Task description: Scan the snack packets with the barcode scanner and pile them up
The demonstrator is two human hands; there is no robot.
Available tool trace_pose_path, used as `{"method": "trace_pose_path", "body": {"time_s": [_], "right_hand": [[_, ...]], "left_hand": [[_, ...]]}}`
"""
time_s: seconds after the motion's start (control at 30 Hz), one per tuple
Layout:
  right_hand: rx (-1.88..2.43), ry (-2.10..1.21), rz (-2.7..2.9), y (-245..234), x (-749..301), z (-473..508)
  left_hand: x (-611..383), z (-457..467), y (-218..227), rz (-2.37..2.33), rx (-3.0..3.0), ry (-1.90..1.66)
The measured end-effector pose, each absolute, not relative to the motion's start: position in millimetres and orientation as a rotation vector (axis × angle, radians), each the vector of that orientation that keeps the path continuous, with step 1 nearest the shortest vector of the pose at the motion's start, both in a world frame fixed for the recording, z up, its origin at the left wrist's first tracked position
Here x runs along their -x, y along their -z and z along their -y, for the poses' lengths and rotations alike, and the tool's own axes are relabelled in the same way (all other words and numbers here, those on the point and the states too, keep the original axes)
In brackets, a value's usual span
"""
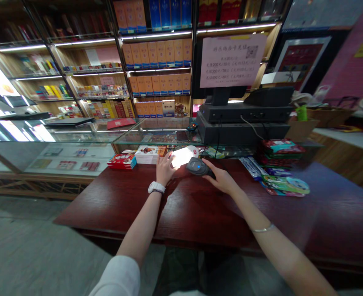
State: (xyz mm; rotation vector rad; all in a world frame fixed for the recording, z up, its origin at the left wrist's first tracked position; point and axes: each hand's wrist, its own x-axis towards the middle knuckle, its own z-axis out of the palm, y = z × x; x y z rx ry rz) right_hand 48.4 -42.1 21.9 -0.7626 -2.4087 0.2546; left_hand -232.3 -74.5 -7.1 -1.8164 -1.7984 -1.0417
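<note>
Two hands up over the dark red desk right now, both full. My right hand is wrapped around a black handheld scanner with a small blue light on top, its head pointing left at a white item. That item's in my left hand, fingers closed around its left end, near the back of the desk. Glare washes most of it out, so I can't say exactly what it is, but there's a little red mark toward its right end.

Just left of that hand are some white boxes, with red packets right beside them. Over on my right: a stack of mostly red packs, some blue-and-white ones and a few green colorful packages lying flat. Behind it all, a paper sign covers much of the monitor, and a phone lies on the glass counter.
</note>
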Motion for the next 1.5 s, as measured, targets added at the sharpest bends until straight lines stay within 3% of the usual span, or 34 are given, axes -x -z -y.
{"method": "trace_pose_path", "body": {"time_s": [0.67,1.03,1.5], "right_hand": [[0.693,-0.151,2.418,-13.9,-51.3,26.3],[0.987,0.012,2.431,6.5,-76.5,-10.3],[1.085,-0.033,2.526,23.8,-86.9,-28.0]], "left_hand": [[231.0,77.0,4.8,1.794,1.823,1.077],[228.3,79.4,1.0,1.763,1.837,1.109],[221.6,80.6,-0.2,1.730,1.872,1.088]]}}
